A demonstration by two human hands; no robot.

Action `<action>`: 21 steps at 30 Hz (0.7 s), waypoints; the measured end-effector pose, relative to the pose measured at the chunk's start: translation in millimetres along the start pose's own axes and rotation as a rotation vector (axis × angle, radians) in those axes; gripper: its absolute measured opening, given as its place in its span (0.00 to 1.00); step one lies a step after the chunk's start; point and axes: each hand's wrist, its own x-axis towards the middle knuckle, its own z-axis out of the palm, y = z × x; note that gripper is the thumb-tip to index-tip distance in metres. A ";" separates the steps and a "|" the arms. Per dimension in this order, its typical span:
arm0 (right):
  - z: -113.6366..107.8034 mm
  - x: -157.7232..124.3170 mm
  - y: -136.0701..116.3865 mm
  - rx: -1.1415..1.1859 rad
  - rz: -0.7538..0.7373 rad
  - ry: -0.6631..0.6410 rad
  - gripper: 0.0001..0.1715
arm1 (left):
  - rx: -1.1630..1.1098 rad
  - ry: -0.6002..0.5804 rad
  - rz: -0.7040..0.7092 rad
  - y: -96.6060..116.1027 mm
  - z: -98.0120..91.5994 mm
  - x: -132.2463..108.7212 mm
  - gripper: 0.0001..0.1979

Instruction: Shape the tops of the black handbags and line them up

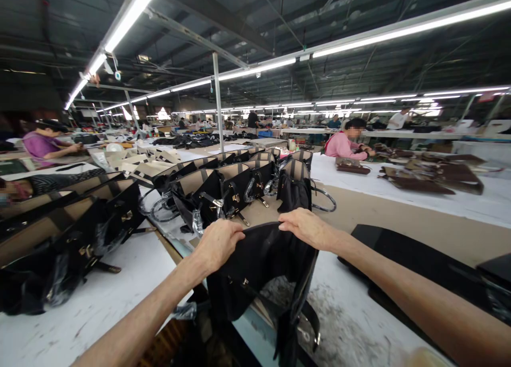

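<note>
A black handbag (259, 255) is held up in front of me at the table's edge. My left hand (221, 243) pinches its upper edge on the left, thumb against the fabric. On the right, my right hand (305, 227) grips the same edge with fingers closed over it. Part of the bag's side sags open below, and a strap with a metal buckle (309, 324) dangles near its bottom. Just beyond my hands stands another black bag (294, 188) with a looped handle. The far side of the held bag is hidden.
Rows of black bags with beige linings (235, 178) stand ahead, and more bags (99, 218) stand on the left. Flat black pieces (407, 255) lie at right. Brown pieces (435, 175) lie near a person in pink (345, 143). A person in purple (48, 143) sits left.
</note>
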 end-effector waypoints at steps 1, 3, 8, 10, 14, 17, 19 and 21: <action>-0.3 0.9 -0.9 0.000 -0.001 -0.005 0.16 | -0.008 0.012 -0.010 -4.4 -1.1 -6.6 0.13; -0.8 3.6 -3.6 -0.020 -0.011 -0.015 0.15 | -0.023 0.039 -0.037 -9.9 -1.3 -17.9 0.14; 2.1 19.8 -19.4 -0.206 -0.070 -0.019 0.12 | 0.017 0.115 -0.019 -6.9 7.5 -28.8 0.17; 4.7 27.9 -31.4 -0.219 -0.125 -0.036 0.12 | 0.045 0.143 -0.012 -3.8 11.6 -28.4 0.16; 10.3 38.5 -60.6 -0.124 -0.273 -0.069 0.16 | 0.039 0.151 -0.028 -0.9 14.9 -28.7 0.15; 11.9 40.3 -73.1 -0.090 -0.316 -0.072 0.16 | -0.009 0.142 -0.031 -2.3 12.7 -31.9 0.14; 9.6 38.0 -69.2 -0.109 -0.268 -0.072 0.14 | -0.041 0.128 -0.028 -5.8 9.9 -36.1 0.15; 5.0 32.0 -53.8 -0.150 -0.179 -0.076 0.13 | -0.054 0.116 -0.040 -12.0 6.9 -42.9 0.15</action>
